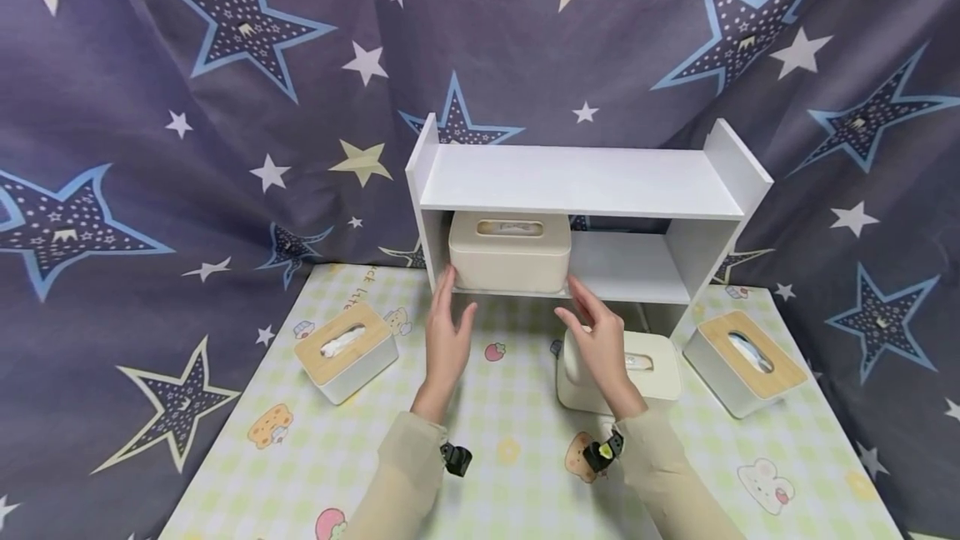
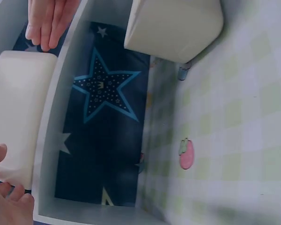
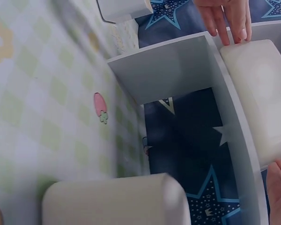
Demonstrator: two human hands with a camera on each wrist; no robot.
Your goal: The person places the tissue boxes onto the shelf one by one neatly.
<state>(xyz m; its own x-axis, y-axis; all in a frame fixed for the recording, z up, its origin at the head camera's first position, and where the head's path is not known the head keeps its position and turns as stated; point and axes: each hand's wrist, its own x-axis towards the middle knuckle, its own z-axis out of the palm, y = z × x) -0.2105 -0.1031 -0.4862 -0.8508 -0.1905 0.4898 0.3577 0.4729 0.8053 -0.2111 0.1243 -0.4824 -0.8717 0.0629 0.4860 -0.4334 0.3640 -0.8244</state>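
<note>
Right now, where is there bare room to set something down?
Free: the top board, between the shelf's raised sides; the lower board, right of the shelved cream box; the table, between the left wood-topped box and the other cream box. Crowded: the table's right, where the other cream box sits close to the right wood-topped box and the shelf.

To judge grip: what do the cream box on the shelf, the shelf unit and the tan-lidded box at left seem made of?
Cream box: probably plastic, smooth and satin, from its rounded edges. Shelf unit: likely laminated board; flat white panels, square edges. Tan-lidded box: lid perhaps bamboo or wood, by colour; body possibly plastic, plain and matte.
</note>
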